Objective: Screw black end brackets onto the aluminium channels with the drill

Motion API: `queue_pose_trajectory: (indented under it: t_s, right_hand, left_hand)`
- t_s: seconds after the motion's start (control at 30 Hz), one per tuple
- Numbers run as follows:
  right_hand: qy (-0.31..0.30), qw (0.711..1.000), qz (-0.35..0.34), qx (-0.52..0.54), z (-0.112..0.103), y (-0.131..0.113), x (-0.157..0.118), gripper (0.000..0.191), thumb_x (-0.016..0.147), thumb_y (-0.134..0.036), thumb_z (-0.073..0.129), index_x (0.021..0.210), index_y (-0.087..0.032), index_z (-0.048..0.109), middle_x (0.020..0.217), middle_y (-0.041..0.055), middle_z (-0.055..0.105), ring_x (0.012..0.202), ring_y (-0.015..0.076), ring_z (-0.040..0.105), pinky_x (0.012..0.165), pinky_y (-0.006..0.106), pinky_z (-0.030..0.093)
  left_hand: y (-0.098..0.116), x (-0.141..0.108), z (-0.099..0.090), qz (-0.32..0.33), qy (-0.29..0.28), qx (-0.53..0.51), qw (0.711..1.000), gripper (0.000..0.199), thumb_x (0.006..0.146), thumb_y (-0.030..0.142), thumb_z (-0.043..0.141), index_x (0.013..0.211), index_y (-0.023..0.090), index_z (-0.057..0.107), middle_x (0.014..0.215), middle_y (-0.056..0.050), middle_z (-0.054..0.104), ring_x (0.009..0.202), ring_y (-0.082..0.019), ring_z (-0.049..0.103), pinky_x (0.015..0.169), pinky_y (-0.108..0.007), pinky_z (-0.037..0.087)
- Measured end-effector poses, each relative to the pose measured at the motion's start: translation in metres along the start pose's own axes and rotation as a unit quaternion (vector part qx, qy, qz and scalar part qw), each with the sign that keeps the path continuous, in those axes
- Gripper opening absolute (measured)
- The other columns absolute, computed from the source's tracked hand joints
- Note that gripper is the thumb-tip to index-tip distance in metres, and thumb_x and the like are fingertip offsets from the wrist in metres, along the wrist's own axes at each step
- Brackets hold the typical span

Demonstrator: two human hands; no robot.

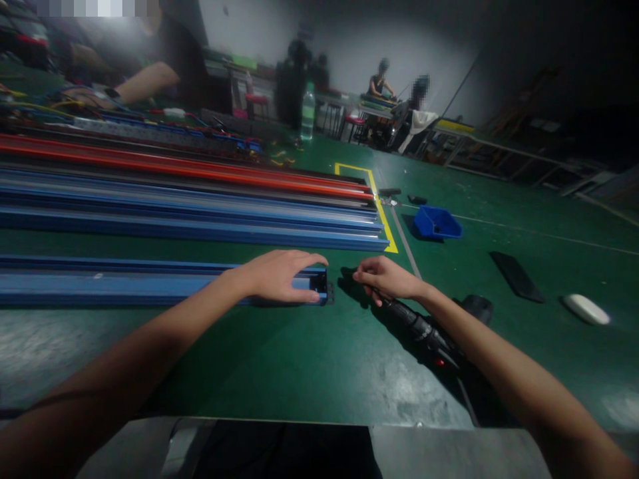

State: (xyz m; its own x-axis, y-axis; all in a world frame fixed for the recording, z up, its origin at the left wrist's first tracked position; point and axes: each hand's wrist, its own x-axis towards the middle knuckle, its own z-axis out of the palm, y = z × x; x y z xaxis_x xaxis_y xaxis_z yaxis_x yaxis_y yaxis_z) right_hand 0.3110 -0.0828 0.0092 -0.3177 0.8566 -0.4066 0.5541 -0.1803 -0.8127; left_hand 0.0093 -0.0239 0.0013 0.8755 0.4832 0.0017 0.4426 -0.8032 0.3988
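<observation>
A blue metal channel (pixel 150 283) lies lengthwise on the green table, a black end piece (pixel 330 293) at its right end. My left hand (pixel 272 276) spans this channel near that end, thumb along the near wall and index finger stretched toward the far wall. Just right of the end piece, my right hand (pixel 387 276) is closed in a pinch; anything between its fingertips is too small to make out. Under my right hand and forearm lies a black powered screwdriver (pixel 419 326) with a red button, its front end close to my fingers.
Several blue channels (pixel 200 219) and red strips (pixel 224 163) lie behind, ending by yellow tape (pixel 392 233). Rightward are a blue bin (pixel 436 223), a black flat piece (pixel 516 276) and a white oval object (pixel 586 309). A bottle (pixel 308 113) stands behind; a co-worker's arm (pixel 144 83) reaches over wires.
</observation>
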Motion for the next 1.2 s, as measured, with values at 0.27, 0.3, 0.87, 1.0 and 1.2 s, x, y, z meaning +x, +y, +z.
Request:
queue_pose_trajectory:
  t_s: [0.27, 0.3, 0.87, 1.0, 1.2]
  right_hand:
    - [-0.034, 0.996, -0.034, -0.079, -0.005, -0.003, -0.004, 0.033, 0.099, -0.050, 0.059, 0.085, -0.020, 0.053, 0.067, -0.0009, 0.066, 0.045, 0.0123, 0.064, 0.040, 0.020, 0.043]
    - [-0.037, 0.995, -0.042, -0.085, -0.005, -0.003, -0.005, 0.033, 0.099, -0.049, 0.059, 0.086, -0.020, 0.054, 0.068, -0.0009, 0.067, 0.046, 0.0127, 0.065, 0.040, 0.021, 0.044]
    - [-0.047, 0.995, -0.062, -0.065, -0.011, 0.002, -0.002, 0.035, 0.098, -0.051, 0.063, 0.085, -0.020, 0.055, 0.066, -0.0023, 0.066, 0.048, 0.0153, 0.068, 0.041, 0.022, 0.047]
    - [-0.054, 0.996, -0.051, -0.055, -0.012, 0.002, -0.003, 0.034, 0.098, -0.049, 0.063, 0.086, -0.019, 0.056, 0.067, -0.0018, 0.066, 0.047, 0.0128, 0.064, 0.043, 0.022, 0.046]
    - [-0.067, 0.994, -0.043, -0.078, -0.018, 0.002, -0.001, 0.031, 0.096, -0.046, 0.061, 0.084, -0.018, 0.059, 0.062, -0.0007, 0.064, 0.048, 0.0131, 0.061, 0.047, 0.024, 0.047]
  left_hand:
    - [0.001, -0.001, -0.001, 0.000, -0.002, -0.005, 1.000, 0.076, 0.091, 0.073, 0.057, 0.152, 0.028, 0.047, 0.148, -0.010, 0.063, 0.132, -0.034, 0.063, 0.104, -0.044, 0.051]
    - [0.001, -0.001, -0.001, -0.001, -0.003, -0.004, 1.000, 0.076, 0.091, 0.073, 0.057, 0.152, 0.028, 0.047, 0.148, -0.010, 0.063, 0.131, -0.034, 0.063, 0.104, -0.044, 0.051]
    - [0.002, 0.001, -0.003, 0.028, -0.049, 0.037, 0.998, 0.067, 0.100, 0.072, 0.044, 0.160, 0.044, 0.039, 0.124, -0.007, 0.066, 0.113, -0.029, 0.063, 0.089, -0.036, 0.047]
    - [-0.001, 0.002, -0.002, 0.031, -0.050, 0.027, 0.998, 0.065, 0.099, 0.073, 0.044, 0.155, 0.039, 0.048, 0.128, -0.009, 0.064, 0.117, -0.030, 0.061, 0.092, -0.037, 0.046]
    - [-0.003, 0.005, 0.000, 0.037, -0.040, 0.018, 0.998, 0.065, 0.098, 0.073, 0.047, 0.152, 0.036, 0.050, 0.122, -0.009, 0.064, 0.114, -0.030, 0.062, 0.090, -0.037, 0.045]
